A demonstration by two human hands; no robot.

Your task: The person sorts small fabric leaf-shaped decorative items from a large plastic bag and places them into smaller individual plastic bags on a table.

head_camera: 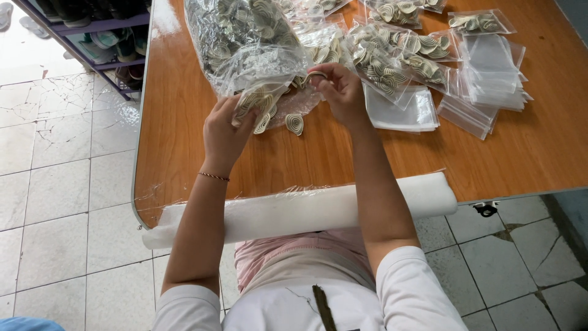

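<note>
My left hand [224, 131] holds a stack of small cream spiral-patterned pieces [257, 103] at the mouth of a large clear plastic bag [245, 43] full of the same pieces. My right hand [340, 89] pinches one spiral piece [315, 75] between thumb and fingers, just right of the bag's mouth. A few loose spiral pieces [294, 123] lie on the wooden table [527, 153] between my hands.
Several small clear bags filled with spiral pieces [398, 55] lie behind my right hand. Stacks of empty clear bags [493, 70] sit at the right. A white foam roll [300, 211] pads the table's near edge. A shoe rack [104, 37] stands on the tiled floor at left.
</note>
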